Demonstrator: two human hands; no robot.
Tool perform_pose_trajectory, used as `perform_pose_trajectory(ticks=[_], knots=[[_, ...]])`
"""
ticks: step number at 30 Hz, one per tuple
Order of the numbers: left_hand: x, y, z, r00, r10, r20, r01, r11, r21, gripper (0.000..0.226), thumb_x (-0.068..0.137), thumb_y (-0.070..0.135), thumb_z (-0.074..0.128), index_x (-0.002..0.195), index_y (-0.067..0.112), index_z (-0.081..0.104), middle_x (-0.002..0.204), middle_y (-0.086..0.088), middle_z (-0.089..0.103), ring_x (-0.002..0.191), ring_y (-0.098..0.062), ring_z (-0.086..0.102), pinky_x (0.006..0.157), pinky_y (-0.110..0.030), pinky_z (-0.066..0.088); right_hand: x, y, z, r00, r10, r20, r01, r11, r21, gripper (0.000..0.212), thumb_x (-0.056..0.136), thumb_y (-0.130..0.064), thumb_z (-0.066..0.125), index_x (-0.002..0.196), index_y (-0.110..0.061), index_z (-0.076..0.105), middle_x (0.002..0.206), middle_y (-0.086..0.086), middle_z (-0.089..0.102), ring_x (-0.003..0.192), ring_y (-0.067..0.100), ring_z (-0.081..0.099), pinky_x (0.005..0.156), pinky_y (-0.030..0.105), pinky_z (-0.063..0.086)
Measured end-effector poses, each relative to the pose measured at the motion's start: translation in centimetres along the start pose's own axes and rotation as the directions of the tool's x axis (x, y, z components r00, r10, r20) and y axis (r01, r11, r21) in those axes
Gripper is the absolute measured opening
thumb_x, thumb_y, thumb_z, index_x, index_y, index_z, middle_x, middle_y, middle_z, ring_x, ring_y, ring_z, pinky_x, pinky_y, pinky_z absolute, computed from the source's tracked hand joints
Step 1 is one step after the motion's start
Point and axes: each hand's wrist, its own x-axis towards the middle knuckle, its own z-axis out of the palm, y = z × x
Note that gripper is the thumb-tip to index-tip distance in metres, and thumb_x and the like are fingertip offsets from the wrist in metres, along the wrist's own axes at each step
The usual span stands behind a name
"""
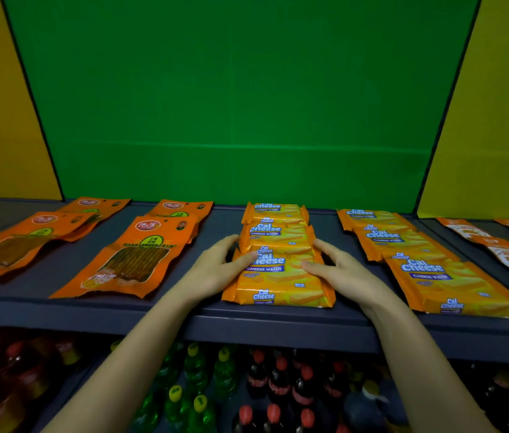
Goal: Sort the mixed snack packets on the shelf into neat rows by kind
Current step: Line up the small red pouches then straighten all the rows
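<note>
On the upper shelf [278, 320], dead ahead of you, sits the middle row of Cal Cheese wafer packets [278, 237], three deep from lip to back wall. Your left hand [222, 267] and right hand [337, 267] bracket that row from either side. Both are spread with fairly straight fingers pressing the packet ends, and each thumb is laid on top of the front packet [281, 285]. Neither has anything lifted.

You look to be at the squaring-up step, since the kinds already lie apart. The spicy strip pouches [131, 257] are to your left, a second wafer row [419, 264] to your right, and thin sachets [497, 248] at the far right.

Each wafer packet lies flat and face up, its long axis running left to right across the shelf and its logo reading toward you. The row itself runs front to back. The front packet seems to overlap the one behind, though the wide lens makes that hard to judge.

Next, push evenly inward with both palms so the ends line up, then nudge the front packet level with the shelf lip. The right-hand row fans out of line and probably wants the same treatment.
</note>
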Motion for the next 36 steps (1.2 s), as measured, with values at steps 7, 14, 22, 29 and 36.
perform_pose_trajectory(ticks=[7,14,22,29,36], knots=[[-1.5,-1.1,-5.1,0.933,0.201,-0.297,-0.155,0.973,0.173,0.022,0.092,0.015,0.053,0.111,0.013,0.063,0.106,0.002,0.064,0.097,-0.011,0.057,0.076,-0.015,0.043,0.5,-2.7,1.0,0.954,-0.189,-0.234,0.12,0.952,-0.282,0.045,0.091,-0.019,0.056,0.135,-0.014,0.047,0.138,0.003,0.05,0.127,0.019,0.048,0.109,0.036,0.035],[-1.1,-5.6,-13.1,0.938,0.059,-0.342,-0.012,0.991,0.137,0.025,0.095,0.015,0.049,0.115,0.009,0.061,0.119,-0.007,0.062,0.104,-0.019,0.056,0.094,-0.035,0.046,0.9,-8.0,7.5,0.935,-0.303,-0.186,0.23,0.915,-0.33,0.029,0.094,-0.015,0.051,0.121,-0.014,0.06,0.12,0.0,0.063,0.108,0.015,0.058,0.099,0.029,0.042],[1.6,-11.3,-15.7,0.983,-0.149,-0.109,0.161,0.981,0.111,0.041,0.097,0.023,0.04,0.136,0.01,0.039,0.141,-0.013,0.045,0.125,-0.03,0.046,0.106,-0.039,0.037,4.8,-11.1,18.5,0.988,-0.077,-0.133,0.0,0.867,-0.499,0.039,0.096,-0.023,0.044,0.13,-0.004,0.048,0.137,0.014,0.052,0.127,0.03,0.046,0.105,0.037,0.036],[2.6,-12.8,-15.5,0.989,-0.134,-0.067,0.146,0.963,0.228,0.041,0.093,0.019,0.044,0.131,0.007,0.04,0.134,-0.019,0.048,0.121,-0.035,0.048,0.099,-0.042,0.04,6.2,-9.0,21.5,0.976,-0.014,-0.217,-0.088,0.886,-0.455,0.055,0.094,-0.023,0.049,0.145,-0.013,0.03,0.147,0.007,0.041,0.133,0.026,0.04,0.108,0.035,0.034],[2.7,-13.2,-15.3,0.993,-0.092,-0.067,0.109,0.939,0.327,0.033,0.094,0.021,0.042,0.123,0.006,0.047,0.133,-0.016,0.049,0.127,-0.031,0.041,0.099,-0.041,0.037,7.0,-8.4,21.8,0.976,0.007,-0.218,-0.129,0.826,-0.549,0.054,0.095,-0.028,0.046,0.146,-0.016,0.03,0.145,0.008,0.043,0.133,0.026,0.039,0.108,0.037,0.035]])
